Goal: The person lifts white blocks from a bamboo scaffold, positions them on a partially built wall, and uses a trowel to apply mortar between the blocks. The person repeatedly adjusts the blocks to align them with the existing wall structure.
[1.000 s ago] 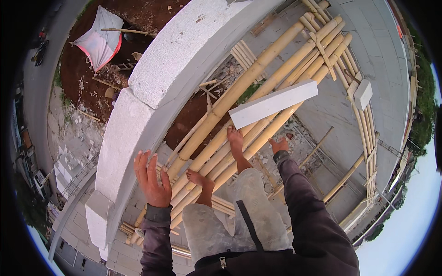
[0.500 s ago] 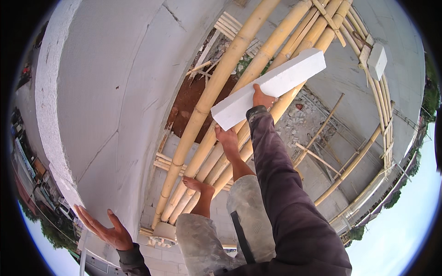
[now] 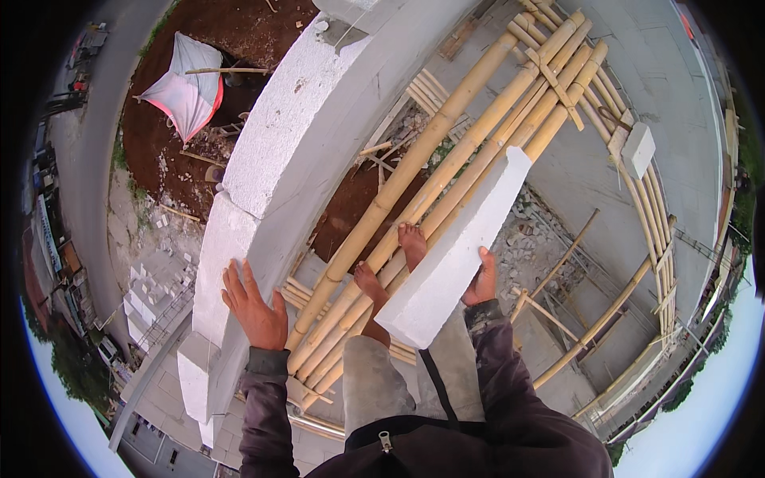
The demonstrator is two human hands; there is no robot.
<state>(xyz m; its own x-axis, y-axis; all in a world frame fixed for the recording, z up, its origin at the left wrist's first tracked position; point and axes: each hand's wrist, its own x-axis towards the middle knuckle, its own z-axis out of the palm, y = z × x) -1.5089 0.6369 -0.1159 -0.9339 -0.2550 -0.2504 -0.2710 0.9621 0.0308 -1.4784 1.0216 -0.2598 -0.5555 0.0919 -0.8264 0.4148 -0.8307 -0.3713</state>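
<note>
A long white lightweight concrete block [image 3: 462, 247] slants in front of my legs. My right hand [image 3: 481, 283] grips it by its right side, with the thumb showing and the other fingers hidden beneath or behind it. On the left, my left hand [image 3: 259, 309] lies with fingers apart against the top edge of the white block wall [image 3: 275, 135], holding nothing. My bare feet [image 3: 410, 245] stand on a platform of bamboo poles [image 3: 430, 131] beside this wall.
Past the poles lies rubble [image 3: 526, 227] far below. A small white block [image 3: 638, 150] rests on the bamboo scaffold [image 3: 649, 207] at right. Beyond the wall are reddish soil [image 3: 171, 211], a pale tarpaulin [image 3: 182, 84] and a road [image 3: 96, 159], all well below.
My right hand has drawn the block back toward my body. My left hand has moved up and right onto the wall's edge. The view has shifted, showing the ground beyond the wall.
</note>
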